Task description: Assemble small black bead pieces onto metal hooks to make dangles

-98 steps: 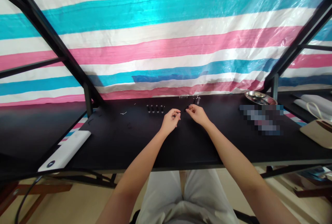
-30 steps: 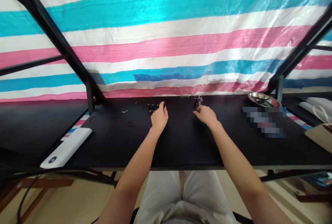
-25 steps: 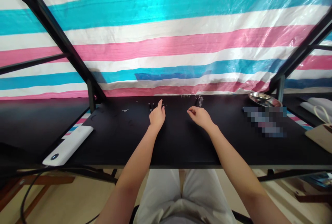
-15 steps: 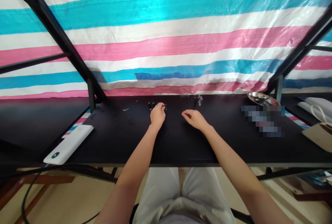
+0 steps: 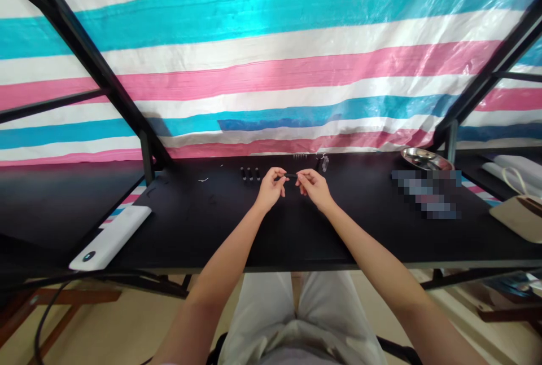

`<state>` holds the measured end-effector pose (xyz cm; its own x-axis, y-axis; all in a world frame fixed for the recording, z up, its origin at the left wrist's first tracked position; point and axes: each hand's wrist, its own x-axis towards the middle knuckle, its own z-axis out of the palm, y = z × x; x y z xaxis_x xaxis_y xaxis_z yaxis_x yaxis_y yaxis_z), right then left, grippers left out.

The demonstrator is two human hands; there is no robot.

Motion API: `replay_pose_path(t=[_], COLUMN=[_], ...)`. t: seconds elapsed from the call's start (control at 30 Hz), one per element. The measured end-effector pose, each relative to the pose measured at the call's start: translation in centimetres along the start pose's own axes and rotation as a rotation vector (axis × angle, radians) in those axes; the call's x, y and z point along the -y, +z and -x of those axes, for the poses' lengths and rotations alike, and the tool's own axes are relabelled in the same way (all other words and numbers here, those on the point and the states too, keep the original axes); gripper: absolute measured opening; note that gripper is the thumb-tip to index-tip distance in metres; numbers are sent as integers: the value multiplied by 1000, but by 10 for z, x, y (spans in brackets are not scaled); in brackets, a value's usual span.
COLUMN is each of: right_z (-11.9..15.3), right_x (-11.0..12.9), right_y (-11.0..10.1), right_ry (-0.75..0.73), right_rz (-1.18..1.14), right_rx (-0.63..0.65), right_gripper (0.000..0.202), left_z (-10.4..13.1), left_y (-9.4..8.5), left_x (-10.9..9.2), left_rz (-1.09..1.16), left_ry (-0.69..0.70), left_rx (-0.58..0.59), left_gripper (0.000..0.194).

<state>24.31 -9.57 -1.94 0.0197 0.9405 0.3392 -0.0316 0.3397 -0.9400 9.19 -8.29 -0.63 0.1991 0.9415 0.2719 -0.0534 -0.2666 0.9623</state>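
Black stick (image 5: 291, 175) pinched from both ends

Head cam: left hand (image 5: 271, 185) has finger and thumb on one end, right hand (image 5: 312, 185) pinches the other, so it's held sideways over the worktop (image 5: 322, 241), probably to keep it steady. Can't tell if it's one piece or two. Three dark cylinders (image 5: 250, 174) sit just left, likely lined up for easy reach.
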Motion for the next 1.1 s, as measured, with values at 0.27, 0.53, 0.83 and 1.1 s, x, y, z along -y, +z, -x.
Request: replay_pose_path(t=[0.27, 0.53, 0.83, 1.1], right_z=[-2, -5, 1, 0], right_x=[8, 10, 8, -2], right_y=[-3, -18, -9, -13], right_ry=[19, -31, -92, -42], right_rz=[-71, -44, 224, 329], right_rx=[-70, -225, 33, 180], right_gripper=[27, 26, 31, 29], left_z=[-4, -4, 0, 0], left_y=[-4, -8, -3, -4], left_x=[5, 6, 6, 4], left_rz=[26, -39, -87, -103], left_ry=[38, -11, -10, 17], left_rx=[-28, -72, 97, 66], left_gripper=[19, 20, 20, 20])
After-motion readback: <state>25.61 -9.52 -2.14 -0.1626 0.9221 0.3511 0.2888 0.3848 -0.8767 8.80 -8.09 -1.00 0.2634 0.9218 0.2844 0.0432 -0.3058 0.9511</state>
